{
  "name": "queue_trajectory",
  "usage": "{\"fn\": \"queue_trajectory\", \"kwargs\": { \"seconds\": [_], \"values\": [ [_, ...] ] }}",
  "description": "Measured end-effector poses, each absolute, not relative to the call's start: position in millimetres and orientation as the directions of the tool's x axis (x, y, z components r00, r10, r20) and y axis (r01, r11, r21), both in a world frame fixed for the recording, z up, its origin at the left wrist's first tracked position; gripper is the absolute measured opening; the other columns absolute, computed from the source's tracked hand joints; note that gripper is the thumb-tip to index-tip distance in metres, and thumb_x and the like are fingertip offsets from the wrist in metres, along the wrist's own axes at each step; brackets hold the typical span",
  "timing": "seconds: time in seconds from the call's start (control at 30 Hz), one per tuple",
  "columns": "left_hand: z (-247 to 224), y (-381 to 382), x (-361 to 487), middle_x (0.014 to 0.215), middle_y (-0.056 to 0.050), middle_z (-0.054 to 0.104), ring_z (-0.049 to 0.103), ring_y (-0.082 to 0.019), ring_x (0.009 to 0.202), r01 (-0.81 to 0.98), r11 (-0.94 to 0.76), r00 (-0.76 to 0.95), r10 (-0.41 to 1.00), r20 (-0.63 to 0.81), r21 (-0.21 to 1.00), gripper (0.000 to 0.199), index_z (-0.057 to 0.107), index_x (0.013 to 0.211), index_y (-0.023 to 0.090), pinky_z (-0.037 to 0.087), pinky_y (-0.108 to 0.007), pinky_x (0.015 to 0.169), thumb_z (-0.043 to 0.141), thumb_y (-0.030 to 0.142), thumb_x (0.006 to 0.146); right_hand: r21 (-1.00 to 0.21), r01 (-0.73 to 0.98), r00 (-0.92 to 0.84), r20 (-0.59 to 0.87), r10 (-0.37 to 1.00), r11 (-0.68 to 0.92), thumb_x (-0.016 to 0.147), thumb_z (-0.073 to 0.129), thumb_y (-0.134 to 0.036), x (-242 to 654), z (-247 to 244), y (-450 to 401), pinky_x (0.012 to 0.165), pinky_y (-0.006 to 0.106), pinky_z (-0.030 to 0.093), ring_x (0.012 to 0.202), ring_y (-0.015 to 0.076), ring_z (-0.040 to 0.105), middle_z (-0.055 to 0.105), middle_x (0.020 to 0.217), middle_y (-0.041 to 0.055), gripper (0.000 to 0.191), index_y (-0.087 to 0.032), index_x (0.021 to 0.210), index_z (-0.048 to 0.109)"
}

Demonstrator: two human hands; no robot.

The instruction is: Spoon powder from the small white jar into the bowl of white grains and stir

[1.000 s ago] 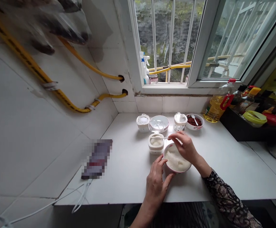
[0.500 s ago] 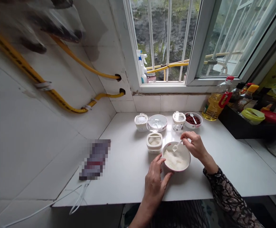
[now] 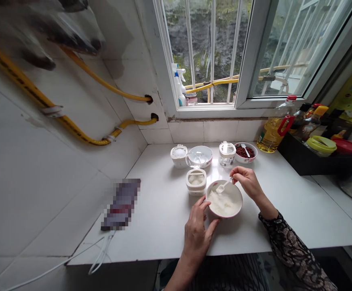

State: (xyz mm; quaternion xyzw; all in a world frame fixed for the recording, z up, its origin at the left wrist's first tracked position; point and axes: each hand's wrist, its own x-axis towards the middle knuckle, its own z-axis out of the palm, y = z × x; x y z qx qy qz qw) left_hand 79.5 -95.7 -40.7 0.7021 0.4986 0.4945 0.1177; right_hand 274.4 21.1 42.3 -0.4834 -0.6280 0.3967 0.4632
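A round bowl [image 3: 240, 204] of white powder [image 3: 224, 205] stands on the white counter. My left hand [image 3: 198, 224] grips its left side, fingers at the rim and thumb along the near edge. In my right hand [image 3: 245, 180], pinched between thumb and fingers, is a small white spoon [image 3: 221, 188]; its scoop is over the far left part of the powder. Just left of the bowl sits a jar [image 3: 196, 182] with its clear lid raised and pale contents inside.
Behind are a second jar [image 3: 179, 157] holding something white, a whitish bowl [image 3: 200, 155], a third jar [image 3: 227, 153] and a bowl of dark red grains [image 3: 246, 152] with a white spoon. An oil bottle [image 3: 271, 131] stands beside a black box [image 3: 297, 155]. A cable [image 3: 98, 258] lies at left.
The spoon's scoop has shifted slightly left within the bowl. My left hand keeps its hold on the bowl, and the whole view has moved a little.
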Motion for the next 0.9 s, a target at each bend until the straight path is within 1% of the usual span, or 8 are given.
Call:
{"fn": "queue_trajectory", "kwargs": {
  "seconds": [0.13,0.23,0.37,0.63,0.8,0.9],
  "values": [
    [-40,-96,79,0.136,-0.015,0.058,0.065,-0.027,0.113,0.591,-0.475,0.025,0.819,0.574,0.652,0.036,0.050,0.127,0.024,0.063,-0.033,0.069,0.062,0.021,0.093,-0.992,0.070,-0.100,0.094,0.990,0.102,0.063,0.058,-0.025,276,45,24,0.061,0.031,0.044,0.052,0.0151,0.052,0.059,0.051,-0.0014,0.010,-0.019,0.061,0.065],
    [-40,-96,78,0.136,-0.015,0.058,0.065,-0.027,0.113,0.593,-0.474,0.026,0.819,0.573,0.651,0.037,0.050,0.127,0.024,0.063,-0.033,0.070,0.062,0.020,0.093,-0.998,0.016,-0.107,0.052,0.993,0.054,0.062,0.059,-0.025,276,46,24,0.063,0.032,0.044,0.052,0.0147,0.051,0.058,0.050,-0.0016,0.009,-0.019,0.060,0.066],
    [-41,-96,79,0.136,-0.015,0.059,0.065,-0.027,0.114,0.589,-0.476,0.026,0.818,0.574,0.653,0.037,0.050,0.127,0.023,0.063,-0.033,0.071,0.062,0.019,0.092,-1.000,-0.005,-0.106,0.019,0.994,0.019,0.060,0.060,-0.026,274,46,23,0.063,0.032,0.044,0.052,0.0145,0.051,0.057,0.048,-0.0017,0.009,-0.019,0.059,0.066],
    [-41,-96,80,0.136,-0.014,0.059,0.065,-0.028,0.115,0.577,-0.465,0.014,0.828,0.561,0.672,0.039,0.051,0.127,0.024,0.062,-0.034,0.072,0.062,0.018,0.091,-1.000,0.001,-0.127,0.026,0.992,0.027,0.061,0.061,-0.027,273,42,25,0.064,0.033,0.045,0.052,0.0148,0.053,0.059,0.049,-0.0015,0.011,-0.019,0.061,0.067],
    [-42,-95,79,0.136,-0.014,0.060,0.064,-0.029,0.119,0.594,-0.462,0.017,0.826,0.563,0.659,0.042,0.050,0.129,0.025,0.062,-0.037,0.076,0.064,0.017,0.090,-1.000,-0.016,-0.136,0.027,0.990,0.025,0.062,0.063,-0.028,268,41,26,0.065,0.033,0.047,0.053,0.0152,0.055,0.062,0.050,-0.0012,0.010,-0.019,0.063,0.068],
    [-43,-95,79,0.135,-0.014,0.060,0.064,-0.030,0.120,0.602,-0.462,0.019,0.823,0.567,0.651,0.044,0.049,0.130,0.025,0.062,-0.040,0.081,0.064,0.018,0.090,-0.999,-0.042,-0.128,0.032,0.991,0.027,0.064,0.067,-0.030,261,43,25,0.067,0.033,0.049,0.056,0.0156,0.058,0.065,0.054,-0.0003,0.012,-0.019,0.067,0.069]
  ]
}}
